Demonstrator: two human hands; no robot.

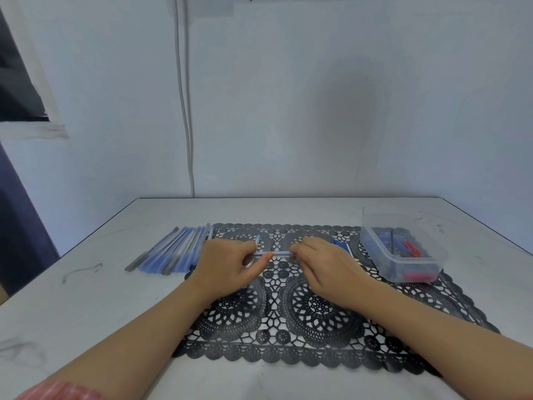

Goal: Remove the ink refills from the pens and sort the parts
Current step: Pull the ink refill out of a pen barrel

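Observation:
A clear blue pen (279, 253) lies level between both hands, just above the black lace mat (302, 321). My left hand (227, 267) pinches its left end with thumb and fingers, and another pen part (257, 241) sticks up behind that hand. My right hand (323, 264) grips the pen's right end. A row of several blue and grey pens (173, 251) lies on the table to the left. A small bunch of blue refills (341, 245) shows behind my right hand.
A clear plastic tub (403, 252) with red and blue pen parts stands on the mat's right side. The white table (86, 307) runs back to a wall, where a cable (187, 125) hangs down. The table's left edge slants near the pens.

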